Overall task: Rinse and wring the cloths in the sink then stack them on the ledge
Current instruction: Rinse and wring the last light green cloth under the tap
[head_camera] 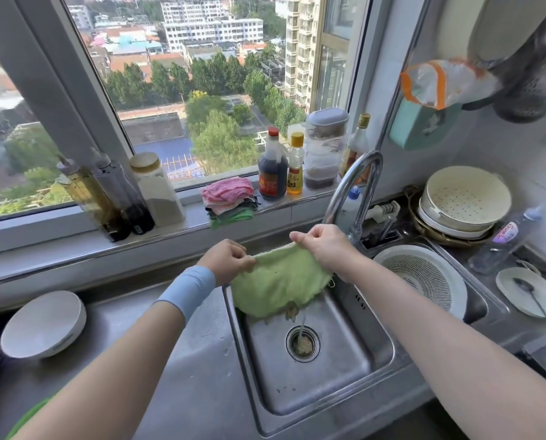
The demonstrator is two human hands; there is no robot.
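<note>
A light green cloth (pixel 279 285) was held spread out over the sink (pixel 344 392) at the centre of the frame, its upper edge pinched at one corner by the left hand (pixel 228 262) and at the other by the right hand (pixel 324 246), both closed on the fabric. The cloth hung just below the spout of the tap (pixel 352 192), and a thin stream of water was seen falling from its lower edge toward the drain (pixel 302 342). The rinsing step was judged to be in hand, with wringing not yet done, since the cloth was open and dripping rather than twisted. A stack of folded cloths (pixel 228 200), pink on top and green beneath, was already set on the window ledge (pixel 74 236) above centre, beside the sauce bottles (pixel 273 168). For the next move, the cloth would probably need to be gathered and twisted between both hands over the basin, then folded and carried up to that stack.
</note>
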